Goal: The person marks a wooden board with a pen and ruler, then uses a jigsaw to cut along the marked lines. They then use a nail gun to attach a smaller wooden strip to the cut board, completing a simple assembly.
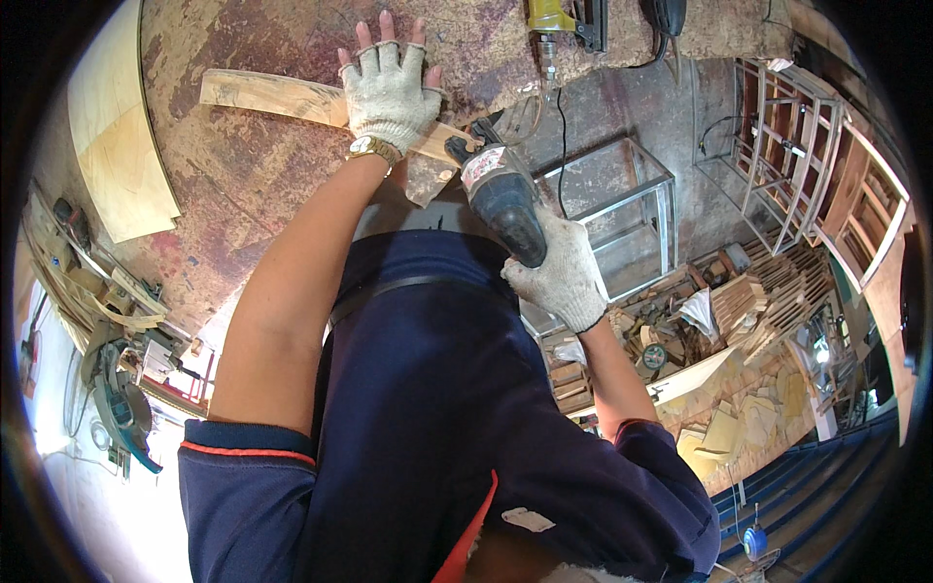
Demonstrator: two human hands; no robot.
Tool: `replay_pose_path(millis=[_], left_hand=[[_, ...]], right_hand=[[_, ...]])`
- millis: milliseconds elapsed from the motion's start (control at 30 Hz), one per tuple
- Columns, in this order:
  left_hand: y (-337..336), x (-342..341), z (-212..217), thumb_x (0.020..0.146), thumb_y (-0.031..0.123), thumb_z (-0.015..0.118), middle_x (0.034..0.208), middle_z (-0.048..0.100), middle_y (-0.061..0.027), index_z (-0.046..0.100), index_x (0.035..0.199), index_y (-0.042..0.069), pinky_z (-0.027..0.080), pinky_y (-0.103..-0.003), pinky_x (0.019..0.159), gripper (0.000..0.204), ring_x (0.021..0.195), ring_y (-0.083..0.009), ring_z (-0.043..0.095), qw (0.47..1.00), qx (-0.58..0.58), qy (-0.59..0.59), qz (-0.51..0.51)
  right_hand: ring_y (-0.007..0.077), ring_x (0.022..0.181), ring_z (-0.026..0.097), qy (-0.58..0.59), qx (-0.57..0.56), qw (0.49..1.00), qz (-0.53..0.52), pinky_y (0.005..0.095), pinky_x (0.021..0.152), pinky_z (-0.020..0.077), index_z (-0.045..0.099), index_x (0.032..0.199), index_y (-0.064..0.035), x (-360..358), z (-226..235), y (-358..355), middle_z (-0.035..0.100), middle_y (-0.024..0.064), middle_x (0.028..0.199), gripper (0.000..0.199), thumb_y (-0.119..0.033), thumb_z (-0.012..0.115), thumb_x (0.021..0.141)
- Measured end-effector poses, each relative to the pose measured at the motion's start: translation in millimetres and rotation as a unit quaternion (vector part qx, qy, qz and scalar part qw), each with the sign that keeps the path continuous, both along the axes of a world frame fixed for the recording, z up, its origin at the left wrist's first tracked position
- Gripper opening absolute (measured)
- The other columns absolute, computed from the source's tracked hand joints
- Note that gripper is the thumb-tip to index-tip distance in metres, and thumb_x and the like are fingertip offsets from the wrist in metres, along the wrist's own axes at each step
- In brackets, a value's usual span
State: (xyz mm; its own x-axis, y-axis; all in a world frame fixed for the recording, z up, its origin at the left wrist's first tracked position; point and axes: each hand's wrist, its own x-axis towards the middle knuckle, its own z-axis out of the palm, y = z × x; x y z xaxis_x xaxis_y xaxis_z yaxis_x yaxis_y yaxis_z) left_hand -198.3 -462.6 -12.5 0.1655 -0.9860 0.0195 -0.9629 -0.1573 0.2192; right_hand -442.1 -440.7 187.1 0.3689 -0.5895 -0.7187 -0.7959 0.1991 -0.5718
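My left hand (392,89), in a light knitted glove with bare fingertips, lies palm down with fingers spread. It presses on a narrow, slightly curved wooden strip (272,95) on the worn worktable. My right hand (566,277), gloved the same way, grips the rear of a dark jigsaw (503,199) with a worn pale label. The jigsaw's front end meets the strip's right end at the table's near edge; its blade cannot be made out. Below the strip, a small wooden offcut (428,182) juts past the edge.
A curved plywood sheet (117,126) lies on the table's left. A yellow nail gun (552,17) and a black tool (667,15) rest at the far edge, a cord hanging down. Metal frames (669,233) stand at right, above piled wood scraps (743,306).
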Motion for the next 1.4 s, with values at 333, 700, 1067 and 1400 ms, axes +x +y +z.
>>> replay_pose_path(millis=[333, 700, 1067, 1400], left_hand=[[-1.7, 0.3, 2.8, 0.099, 0.048, 0.056, 0.169, 0.029, -0.0196, 0.036, 0.163, 0.024, 0.022, -0.068, 0.120, 0.071, 0.153, -0.0480, 0.028, 1.000, 0.002, -0.012, -0.002], [-0.9, -0.9, 3.5, 0.098, 0.047, 0.058, 0.168, 0.031, -0.0182, 0.038, 0.162, 0.025, 0.022, -0.067, 0.121, 0.071, 0.153, -0.0468, 0.029, 1.000, 0.005, -0.009, 0.006], [0.2, 0.3, 3.3, 0.096, 0.047, 0.060, 0.167, 0.033, -0.0178, 0.041, 0.161, 0.025, 0.026, -0.067, 0.119, 0.071, 0.152, -0.0458, 0.032, 1.000, -0.009, -0.016, 0.004], [0.4, 0.7, -0.2, 0.097, 0.047, 0.059, 0.166, 0.036, -0.0149, 0.041, 0.160, 0.023, 0.027, -0.064, 0.120, 0.069, 0.152, -0.0420, 0.034, 0.999, -0.035, -0.017, 0.013]], right_hand=[[0.0487, 0.089, 0.069, 0.018, 0.001, 1.000, 0.012, 0.0523, 0.079, 0.0556, 0.064, 0.103, 0.0026, 1.9, 1.9, -5.2, 0.069, 0.0292, 0.088, 0.048, -0.024, 0.081, 0.066], [0.0489, 0.090, 0.069, 0.007, 0.011, 1.000, 0.014, 0.0522, 0.079, 0.0557, 0.064, 0.104, 0.0044, 3.0, 1.5, -9.7, 0.069, 0.0302, 0.090, 0.049, -0.024, 0.080, 0.067], [0.0472, 0.093, 0.068, 0.038, -0.027, 0.997, 0.056, 0.0504, 0.084, 0.0552, 0.066, 0.112, 0.0014, 8.2, 6.9, -14.3, 0.068, 0.0283, 0.098, 0.051, -0.020, 0.078, 0.067], [0.0468, 0.097, 0.069, 0.032, -0.058, 0.991, 0.119, 0.0518, 0.088, 0.0560, 0.063, 0.122, 0.0067, 2.8, -3.1, -21.0, 0.069, 0.0305, 0.105, 0.067, -0.031, 0.079, 0.069]])
